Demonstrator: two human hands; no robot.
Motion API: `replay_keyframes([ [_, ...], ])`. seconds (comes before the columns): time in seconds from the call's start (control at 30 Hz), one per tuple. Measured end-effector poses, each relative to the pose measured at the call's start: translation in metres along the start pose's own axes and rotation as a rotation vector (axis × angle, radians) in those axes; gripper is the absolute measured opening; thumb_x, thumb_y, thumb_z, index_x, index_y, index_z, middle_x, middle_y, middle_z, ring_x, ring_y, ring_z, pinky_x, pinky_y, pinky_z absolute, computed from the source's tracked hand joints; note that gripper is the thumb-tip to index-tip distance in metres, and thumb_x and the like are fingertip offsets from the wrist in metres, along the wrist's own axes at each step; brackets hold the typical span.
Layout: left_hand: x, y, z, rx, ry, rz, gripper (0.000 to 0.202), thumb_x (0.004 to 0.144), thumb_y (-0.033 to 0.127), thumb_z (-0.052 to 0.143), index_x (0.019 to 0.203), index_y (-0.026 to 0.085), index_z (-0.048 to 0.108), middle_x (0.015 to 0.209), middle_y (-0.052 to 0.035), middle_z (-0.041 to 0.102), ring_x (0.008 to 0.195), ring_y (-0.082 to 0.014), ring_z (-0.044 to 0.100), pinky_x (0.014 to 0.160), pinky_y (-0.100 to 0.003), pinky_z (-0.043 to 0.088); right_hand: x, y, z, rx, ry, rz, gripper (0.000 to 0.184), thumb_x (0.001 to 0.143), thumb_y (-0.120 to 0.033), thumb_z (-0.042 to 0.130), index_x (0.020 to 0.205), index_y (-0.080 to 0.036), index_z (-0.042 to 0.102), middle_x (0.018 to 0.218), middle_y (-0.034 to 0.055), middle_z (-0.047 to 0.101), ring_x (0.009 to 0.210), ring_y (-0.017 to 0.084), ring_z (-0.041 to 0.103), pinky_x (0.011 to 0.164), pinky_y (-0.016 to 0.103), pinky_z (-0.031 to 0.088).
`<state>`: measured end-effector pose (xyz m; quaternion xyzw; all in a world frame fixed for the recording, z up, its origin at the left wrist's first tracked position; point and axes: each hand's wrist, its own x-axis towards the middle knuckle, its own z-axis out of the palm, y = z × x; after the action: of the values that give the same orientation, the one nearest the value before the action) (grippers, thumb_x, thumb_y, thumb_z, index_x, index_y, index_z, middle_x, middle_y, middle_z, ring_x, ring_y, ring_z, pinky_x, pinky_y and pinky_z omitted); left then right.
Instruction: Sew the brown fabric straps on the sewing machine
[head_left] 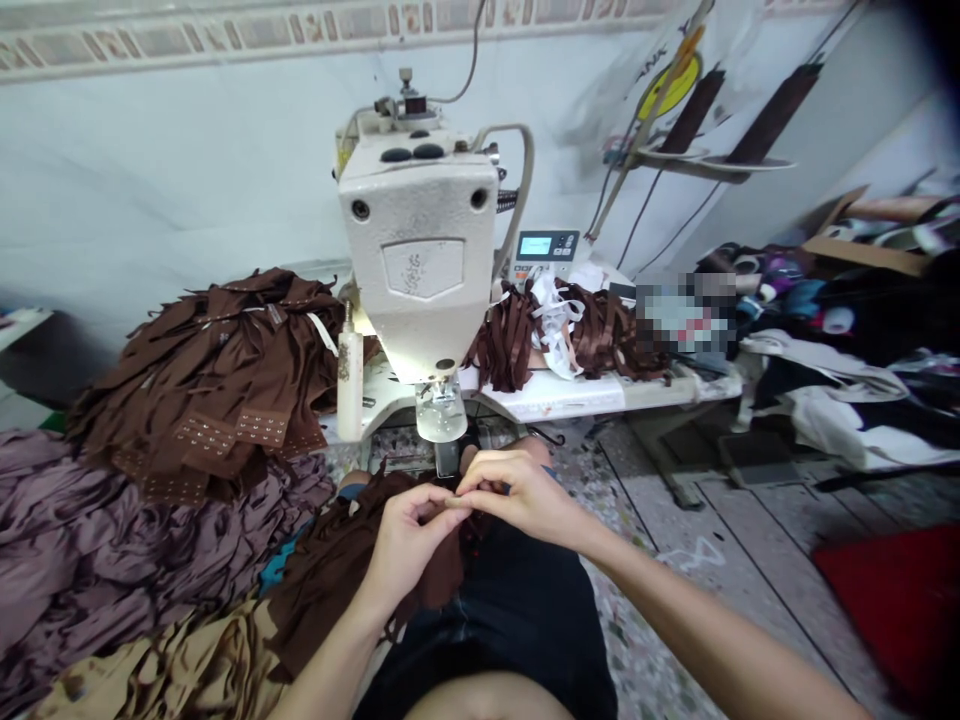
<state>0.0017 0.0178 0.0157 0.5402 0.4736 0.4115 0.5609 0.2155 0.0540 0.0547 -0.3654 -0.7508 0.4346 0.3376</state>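
My left hand (409,535) and my right hand (514,495) meet over my lap, fingers pinched together on a dark brown fabric piece (352,580) that drapes down over my left thigh. The fingertips touch at the fabric's upper edge. A white industrial sewing machine (420,260) stands directly ahead, with its needle area (442,400) just beyond my hands.
A heap of brown fabric pieces with hook strips (217,380) lies left of the machine. Mauve fabric (90,540) is piled lower left, tan fabric (172,670) below it. Brown and white straps (562,330) lie on the machine table's right. Clutter and a red mat (900,600) sit right.
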Motion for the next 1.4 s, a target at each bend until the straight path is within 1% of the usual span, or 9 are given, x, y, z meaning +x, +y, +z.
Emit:
replay_keyframes([
  [0.2, -0.001, 0.0, 0.004, -0.02, 0.043, 0.014, 0.024, 0.084, 0.037, 0.086, 0.091, 0.019, 0.073, 0.085, -0.001, 0.074, 0.077, -0.0169, 0.071, 0.074, -0.026, 0.057, 0.001, -0.002, 0.003, -0.122, -0.063, -0.083, 0.023, 0.108, -0.035, 0.066, 0.096, -0.02, 0.078, 0.091, 0.0055, 0.076, 0.082, 0.02, 0.07, 0.075, 0.029, 0.048],
  [0.33, -0.006, 0.006, 0.006, 0.0, 0.011, 0.04, 0.021, 0.091, 0.038, 0.08, 0.096, 0.018, 0.079, 0.095, -0.004, 0.076, 0.089, -0.0197, 0.072, 0.082, -0.027, 0.056, -0.002, 0.0, 0.008, -0.097, -0.01, -0.135, 0.024, 0.111, -0.033, 0.06, 0.098, -0.02, 0.076, 0.094, 0.0071, 0.075, 0.085, 0.021, 0.068, 0.077, 0.03, 0.049],
  [0.43, -0.01, 0.007, 0.004, 0.033, -0.04, 0.007, 0.025, 0.096, 0.041, 0.073, 0.097, 0.018, 0.083, 0.09, -0.0044, 0.078, 0.083, -0.0188, 0.07, 0.079, -0.027, 0.053, -0.005, 0.001, 0.012, -0.068, 0.026, -0.132, 0.027, 0.112, -0.033, 0.058, 0.095, -0.02, 0.074, 0.093, 0.0072, 0.073, 0.084, 0.021, 0.068, 0.076, 0.03, 0.05],
  [0.67, -0.008, 0.0, 0.0, 0.025, -0.002, 0.009, 0.022, 0.087, 0.039, 0.081, 0.081, 0.018, 0.083, 0.087, -0.0045, 0.072, 0.08, -0.0179, 0.065, 0.074, -0.026, 0.049, -0.008, 0.003, 0.015, -0.094, -0.02, -0.094, 0.015, 0.105, -0.031, 0.071, 0.096, -0.02, 0.076, 0.088, 0.0039, 0.072, 0.074, 0.017, 0.063, 0.068, 0.027, 0.045],
  [0.9, -0.001, 0.023, 0.007, 0.162, 0.115, 0.168, 0.042, 0.087, 0.036, 0.082, 0.056, 0.017, 0.061, 0.067, 0.0033, 0.052, 0.064, -0.011, 0.051, 0.06, -0.022, 0.04, 0.001, -0.016, 0.003, -0.212, -0.034, -0.165, 0.018, 0.112, -0.023, 0.056, 0.099, -0.02, 0.068, 0.094, 0.0048, 0.068, 0.084, 0.019, 0.063, 0.075, 0.029, 0.046],
  [1.07, 0.007, 0.046, 0.0, 0.406, 0.157, 0.309, 0.02, 0.101, 0.033, 0.07, 0.091, 0.019, 0.079, 0.081, -0.0009, 0.07, 0.075, -0.0154, 0.067, 0.07, -0.024, 0.053, 0.026, -0.03, -0.009, -0.346, 0.134, -0.23, 0.023, 0.112, -0.025, 0.055, 0.096, -0.02, 0.07, 0.094, 0.0055, 0.064, 0.088, 0.02, 0.061, 0.078, 0.032, 0.047],
  [1.23, 0.011, 0.054, -0.011, 0.89, 0.423, 0.768, 0.028, 0.104, 0.024, 0.068, 0.131, 0.022, 0.073, 0.115, -0.0087, 0.076, 0.103, -0.0216, 0.075, 0.092, -0.032, 0.062, 0.057, -0.028, -0.022, -0.298, 0.247, -0.046, 0.021, 0.104, -0.022, 0.068, 0.083, -0.02, 0.073, 0.088, 0.0023, 0.064, 0.08, 0.019, 0.063, 0.076, 0.032, 0.047],
  [1.3, 0.012, 0.057, -0.013, 1.099, 0.388, 0.943, 0.04, 0.102, 0.019, 0.069, 0.142, 0.021, 0.068, 0.127, -0.0118, 0.075, 0.114, -0.0254, 0.073, 0.102, -0.037, 0.06, 0.064, -0.024, -0.024, -0.213, 0.259, 0.008, 0.018, 0.098, -0.022, 0.074, 0.08, -0.02, 0.075, 0.084, 0.0008, 0.064, 0.073, 0.017, 0.062, 0.07, 0.031, 0.046],
  [1.4, 0.015, 0.06, -0.012, 1.269, 0.262, 1.029, 0.047, 0.103, 0.022, 0.069, 0.149, 0.015, 0.064, 0.137, -0.0132, 0.075, 0.121, -0.0292, 0.069, 0.107, -0.041, 0.059, 0.069, -0.016, -0.024, -0.065, 0.289, 0.044, 0.017, 0.092, -0.027, 0.079, 0.077, -0.02, 0.078, 0.079, 0.0006, 0.065, 0.069, 0.017, 0.061, 0.065, 0.03, 0.045],
])
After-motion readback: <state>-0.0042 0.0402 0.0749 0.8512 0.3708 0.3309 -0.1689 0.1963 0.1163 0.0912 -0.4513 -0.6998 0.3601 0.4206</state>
